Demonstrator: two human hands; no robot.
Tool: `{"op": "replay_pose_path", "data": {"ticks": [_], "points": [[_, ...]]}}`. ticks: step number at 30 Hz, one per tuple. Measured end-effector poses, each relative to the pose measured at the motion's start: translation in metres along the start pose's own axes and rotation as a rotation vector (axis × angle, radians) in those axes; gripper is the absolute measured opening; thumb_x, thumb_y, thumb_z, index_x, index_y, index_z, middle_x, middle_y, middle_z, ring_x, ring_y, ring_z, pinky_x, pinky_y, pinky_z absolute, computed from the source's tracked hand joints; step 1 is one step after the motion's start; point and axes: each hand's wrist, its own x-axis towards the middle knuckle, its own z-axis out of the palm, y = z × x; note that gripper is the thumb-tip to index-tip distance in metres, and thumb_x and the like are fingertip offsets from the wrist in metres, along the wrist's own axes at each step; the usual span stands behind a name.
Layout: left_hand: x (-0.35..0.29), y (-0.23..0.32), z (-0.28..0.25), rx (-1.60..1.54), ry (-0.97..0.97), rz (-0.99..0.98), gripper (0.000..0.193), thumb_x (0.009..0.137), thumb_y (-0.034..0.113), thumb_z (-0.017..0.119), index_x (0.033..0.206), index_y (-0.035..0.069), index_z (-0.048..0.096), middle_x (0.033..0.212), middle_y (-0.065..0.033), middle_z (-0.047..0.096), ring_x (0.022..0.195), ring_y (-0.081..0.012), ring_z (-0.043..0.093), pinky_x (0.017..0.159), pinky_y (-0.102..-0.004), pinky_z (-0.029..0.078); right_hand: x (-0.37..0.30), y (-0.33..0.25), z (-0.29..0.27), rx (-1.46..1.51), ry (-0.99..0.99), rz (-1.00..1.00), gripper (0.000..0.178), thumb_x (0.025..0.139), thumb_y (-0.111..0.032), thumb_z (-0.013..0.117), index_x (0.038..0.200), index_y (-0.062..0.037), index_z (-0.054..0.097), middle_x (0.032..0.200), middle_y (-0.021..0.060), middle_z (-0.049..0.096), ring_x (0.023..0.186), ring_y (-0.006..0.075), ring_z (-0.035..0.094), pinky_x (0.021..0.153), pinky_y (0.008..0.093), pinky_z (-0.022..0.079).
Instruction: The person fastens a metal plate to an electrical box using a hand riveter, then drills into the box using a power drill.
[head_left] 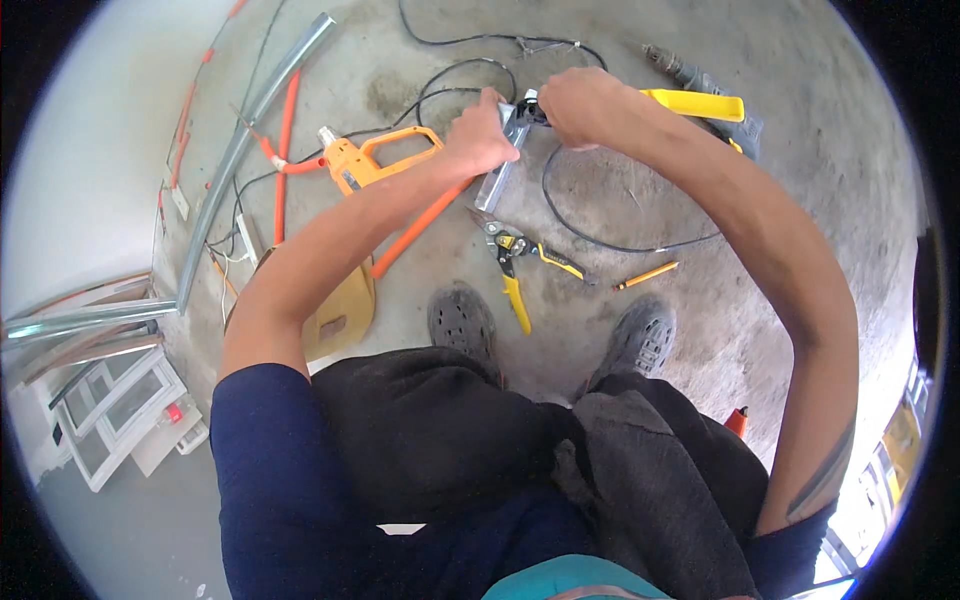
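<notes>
A short galvanized metal channel (493, 186) lies on the floor ahead of me. My left hand (482, 132) is closed around its upper part, fingers partly hidden. At the channel's far end is the black head (531, 109) of a hand tool. My right hand (580, 105) is wrapped round that tool. A yellow handle (697, 104) sticks out past my right wrist and seems to belong to it. Just below the channel, tin snips (515, 250) with yellow-and-black handles lie spread apart. A yellow pencil (647, 276) rests to their right.
An orange heat gun (352, 165) lies left, near orange conduit (287, 150) and a long bent metal channel (240, 140). Black cable (610, 243) loops across the concrete. A dark power tool (690, 72) lies far right. White frames (115, 410) lean at the lower left.
</notes>
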Motion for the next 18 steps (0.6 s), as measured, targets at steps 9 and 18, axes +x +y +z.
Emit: {"op": "replay_pose_path", "data": {"ticks": [9,18], "points": [[0.007,-0.016,-0.003,-0.206,-0.033,0.037,0.09,0.056,0.019,0.091,0.135,0.005,0.05,0.108,-0.0187,0.071,0.097,-0.0322,0.071,0.089,-0.0431,0.056,0.02,-0.012,-0.035,-0.075,-0.165,0.006,0.021,0.074,-0.009,0.071,0.093,-0.0098,0.08,0.096,0.0146,0.076,0.089,0.0329,0.074,0.074,0.0444,0.059],[0.008,-0.019,-0.011,-0.449,-0.107,-0.054,0.078,0.059,0.001,0.089,0.128,-0.005,0.053,0.117,-0.0152,0.068,0.099,-0.0239,0.069,0.087,-0.0354,0.056,0.079,-0.018,-0.009,-0.042,0.313,-0.151,0.023,0.061,-0.016,0.085,0.084,-0.0199,0.083,0.078,0.0079,0.076,0.078,0.0319,0.073,0.067,0.0499,0.059]]}}
